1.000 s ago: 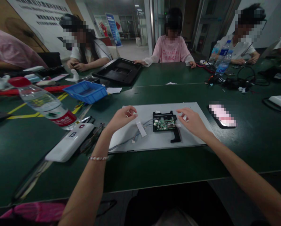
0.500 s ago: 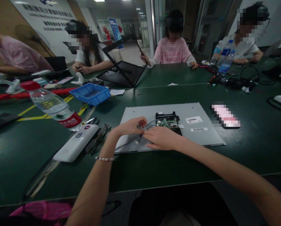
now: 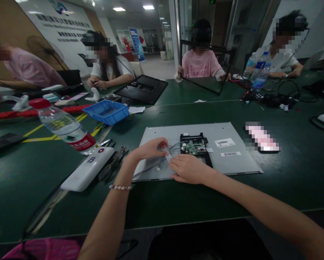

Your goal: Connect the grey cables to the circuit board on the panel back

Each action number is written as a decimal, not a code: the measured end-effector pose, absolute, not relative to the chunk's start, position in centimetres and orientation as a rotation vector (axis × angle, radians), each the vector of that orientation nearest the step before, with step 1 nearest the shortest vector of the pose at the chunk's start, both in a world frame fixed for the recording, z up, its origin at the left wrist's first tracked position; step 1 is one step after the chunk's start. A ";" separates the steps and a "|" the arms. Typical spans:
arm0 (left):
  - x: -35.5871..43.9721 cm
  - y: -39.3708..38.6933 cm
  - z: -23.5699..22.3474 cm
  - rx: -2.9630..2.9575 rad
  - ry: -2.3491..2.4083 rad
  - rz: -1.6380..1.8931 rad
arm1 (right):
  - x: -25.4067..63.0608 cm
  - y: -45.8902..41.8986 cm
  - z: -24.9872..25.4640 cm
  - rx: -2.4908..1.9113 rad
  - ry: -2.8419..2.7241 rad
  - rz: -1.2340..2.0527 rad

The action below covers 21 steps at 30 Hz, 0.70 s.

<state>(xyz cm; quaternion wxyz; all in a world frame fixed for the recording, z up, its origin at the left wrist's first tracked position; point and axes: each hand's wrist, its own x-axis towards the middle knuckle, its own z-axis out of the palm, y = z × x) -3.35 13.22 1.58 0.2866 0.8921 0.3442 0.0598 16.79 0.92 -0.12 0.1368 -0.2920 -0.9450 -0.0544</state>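
Note:
A grey metal display panel (image 3: 240, 162) lies flat, back side up, on the green table. Near its middle sits a green circuit board (image 3: 196, 147) in a black frame, with thin grey cables (image 3: 148, 166) running left from it. Over the panel's left part, my left hand (image 3: 151, 148) pinches the upper end of a short whitish strip (image 3: 167, 155) that looks like clear tape. At the strip's lower end, the fingers of my right hand (image 3: 187, 168) are closed together on it. My fingers partly hide the cables under the strip.
To the left are a white power bank (image 3: 88, 169), eyeglasses (image 3: 113, 164), a tilted water bottle (image 3: 67, 128) and a blue tray (image 3: 106, 111). A phone (image 3: 262, 137) lies to the right. Across the table, a person holds a black frame (image 3: 200, 86) near a black panel (image 3: 141, 88).
The whitish strip now shows more clearly between my hands, which have parted slightly. Across the table, the person has lifted the black frame upright in both hands. My view has tilted up a little.

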 end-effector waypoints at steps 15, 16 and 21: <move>-3.6 13.5 1.3 2.387 0.908 0.176 | 16.3 -0.1 -0.3 -0.856 -2.692 -0.205; -3.5 13.4 1.4 2.385 0.906 0.173 | 16.3 -0.1 -0.2 -0.859 -2.690 -0.201; -3.5 13.5 1.4 2.385 0.886 0.176 | 16.3 -0.1 -0.2 -0.865 -2.657 -0.207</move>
